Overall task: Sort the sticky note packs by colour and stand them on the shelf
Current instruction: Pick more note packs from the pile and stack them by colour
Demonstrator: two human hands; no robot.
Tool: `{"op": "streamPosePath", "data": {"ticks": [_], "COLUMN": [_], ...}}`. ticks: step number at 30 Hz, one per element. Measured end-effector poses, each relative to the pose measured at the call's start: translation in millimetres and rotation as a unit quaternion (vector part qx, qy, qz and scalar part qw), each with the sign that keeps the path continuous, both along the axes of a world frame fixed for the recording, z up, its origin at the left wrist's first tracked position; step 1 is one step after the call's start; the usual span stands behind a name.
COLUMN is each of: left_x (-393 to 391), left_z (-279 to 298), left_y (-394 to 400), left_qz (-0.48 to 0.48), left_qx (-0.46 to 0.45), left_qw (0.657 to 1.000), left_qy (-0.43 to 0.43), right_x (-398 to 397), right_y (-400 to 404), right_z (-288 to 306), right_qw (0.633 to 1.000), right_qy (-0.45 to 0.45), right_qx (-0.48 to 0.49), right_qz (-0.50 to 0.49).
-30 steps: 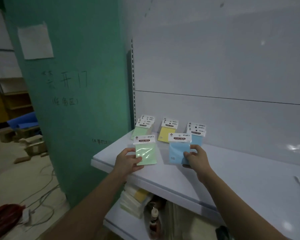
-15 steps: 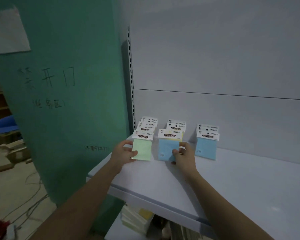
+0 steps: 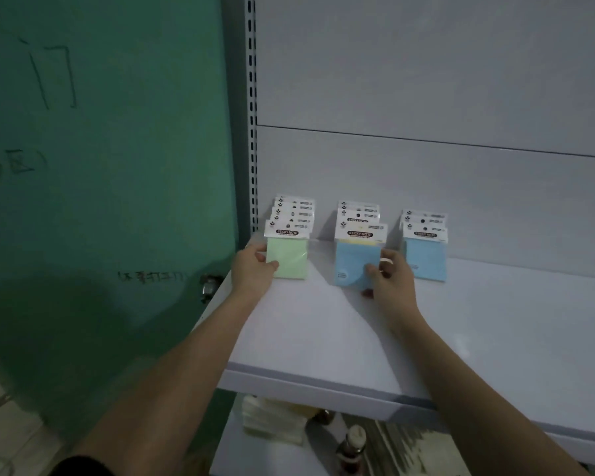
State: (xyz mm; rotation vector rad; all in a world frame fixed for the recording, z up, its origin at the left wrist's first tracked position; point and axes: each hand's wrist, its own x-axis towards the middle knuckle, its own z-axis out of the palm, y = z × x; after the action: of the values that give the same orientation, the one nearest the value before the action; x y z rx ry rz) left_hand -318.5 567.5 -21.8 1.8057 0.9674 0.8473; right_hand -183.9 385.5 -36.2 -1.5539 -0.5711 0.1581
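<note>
Hands (image 3: 255,269) on white shelf (image 3: 495,321), green wall (image 3: 117,166)

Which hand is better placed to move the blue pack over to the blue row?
Right. The right hand already pinches the blue pack in front of the yellow row, beside the blue row; the left hand holds the green pack.

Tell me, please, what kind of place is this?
Probably a shop or stockroom being stocked. A white metal shelf on a slotted upright holds rows of packaged sticky note packs, and more goods lie on the shelf below.
</note>
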Motion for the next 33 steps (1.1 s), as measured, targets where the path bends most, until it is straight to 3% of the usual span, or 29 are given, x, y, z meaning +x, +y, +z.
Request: {"op": "streamPosePath", "data": {"ticks": [6,13,16,19,22,24,28,33], "left_x": [1,-2,-7,-3,14,30,61,81], "left_z": [-10,-10,-4,4,0,-6,-11,-13], "left_y": [12,14,2,-33,-81,-111,-149,-164], "left_qz": [0.006,0.017,0.043,-0.035,-0.183,-0.234,-0.246,-0.222], "left_qx": [0.100,0.122,0.232,0.284,0.286,0.296,0.329,0.318], "left_qw": [0.994,0.992,0.972,0.958,0.938,0.913,0.864,0.855], "left_qy": [0.034,0.024,0.013,0.005,0.071,0.156,0.290,0.344], "right_x": [-4,-7,-6,4,22,39,72,102], "right_y": [3,2,-12,-38,-65,-80,-103,-118], "right_z": [1,3,12,28,36,38,34,19], "right_qw": [1.000,0.995,0.992,0.988,0.987,0.987,0.984,0.985], "right_qy": [0.009,0.064,0.074,0.090,0.090,0.091,0.101,0.089], "right_qx": [0.000,0.041,0.071,0.090,0.064,0.036,-0.034,-0.075], "right_qz": [-0.020,-0.062,-0.067,-0.087,-0.115,-0.129,-0.143,-0.126]}}
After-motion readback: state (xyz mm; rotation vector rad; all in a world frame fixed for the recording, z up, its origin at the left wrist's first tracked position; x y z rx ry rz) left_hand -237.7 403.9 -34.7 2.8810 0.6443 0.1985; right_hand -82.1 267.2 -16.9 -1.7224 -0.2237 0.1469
